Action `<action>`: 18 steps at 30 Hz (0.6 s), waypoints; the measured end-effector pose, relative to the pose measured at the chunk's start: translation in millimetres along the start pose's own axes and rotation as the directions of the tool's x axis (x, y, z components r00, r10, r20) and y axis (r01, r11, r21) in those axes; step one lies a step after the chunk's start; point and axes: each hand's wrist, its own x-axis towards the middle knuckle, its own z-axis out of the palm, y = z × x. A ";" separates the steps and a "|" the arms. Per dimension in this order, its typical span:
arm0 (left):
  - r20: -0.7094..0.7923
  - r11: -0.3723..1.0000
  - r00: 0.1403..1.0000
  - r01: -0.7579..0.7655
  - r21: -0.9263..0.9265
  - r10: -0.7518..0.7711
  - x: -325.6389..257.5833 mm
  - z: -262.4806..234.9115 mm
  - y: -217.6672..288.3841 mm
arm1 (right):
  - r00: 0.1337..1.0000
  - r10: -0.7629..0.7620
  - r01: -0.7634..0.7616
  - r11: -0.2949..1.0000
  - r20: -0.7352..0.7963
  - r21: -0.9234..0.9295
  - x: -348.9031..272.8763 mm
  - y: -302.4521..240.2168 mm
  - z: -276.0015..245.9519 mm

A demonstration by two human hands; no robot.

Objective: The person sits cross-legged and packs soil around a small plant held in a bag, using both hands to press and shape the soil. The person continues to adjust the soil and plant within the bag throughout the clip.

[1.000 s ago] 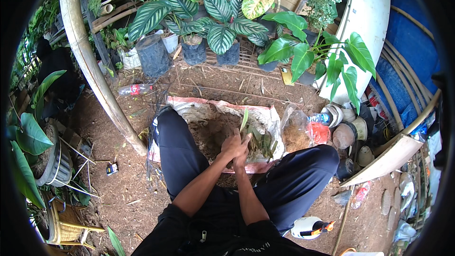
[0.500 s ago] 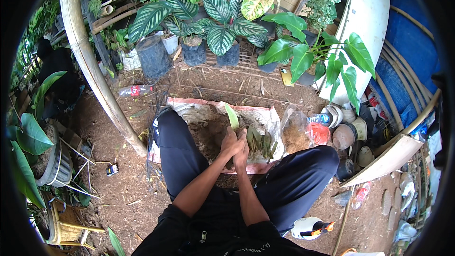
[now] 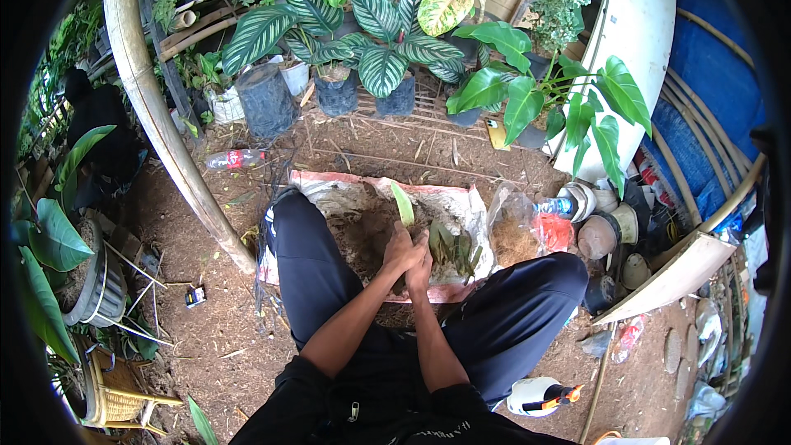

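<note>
Over the sack's [image 3: 474,206] middle, a limp, light, fragile cutting [image 3: 403,206] is clasped low at its stem by left hand [image 3: 401,249] and right hand [image 3: 421,264], fingers closed together.

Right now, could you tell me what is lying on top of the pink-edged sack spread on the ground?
On the sack lie a heap of dark soil and a bundle of green leaves. Both hands, left and right, cover what they are holding.
</note>
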 end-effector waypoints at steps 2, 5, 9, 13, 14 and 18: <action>-0.004 1.000 1.000 -0.004 0.010 0.004 -0.8 -0.7 0.6 | 0.992 -0.102 0.103 0.995 -0.070 0.002 2.2 4.6 4.9; 0.088 0.999 0.995 0.044 -0.008 -0.043 1.7 -2.7 -1.0 | 0.993 -0.090 0.090 0.996 -0.076 0.002 1.9 7.9 4.7; 0.018 0.999 1.000 -0.014 0.035 0.013 4.0 4.4 -6.1 | 0.999 -0.032 0.032 0.999 -0.038 -0.001 0.1 6.8 0.3; 0.023 0.999 0.999 -0.029 0.045 0.028 7.9 8.7 -12.3 | 1.000 0.013 -0.013 1.000 0.023 0.006 0.6 8.9 -4.2; 0.031 0.999 0.999 -0.030 0.042 0.029 8.5 9.1 -13.1 | 1.000 0.021 -0.021 1.000 0.018 -0.004 1.4 11.0 -4.4; 0.032 0.998 0.999 -0.026 0.050 0.025 8.5 9.5 -13.5 | 0.999 0.002 -0.002 1.000 0.033 -0.003 4.5 23.9 -5.7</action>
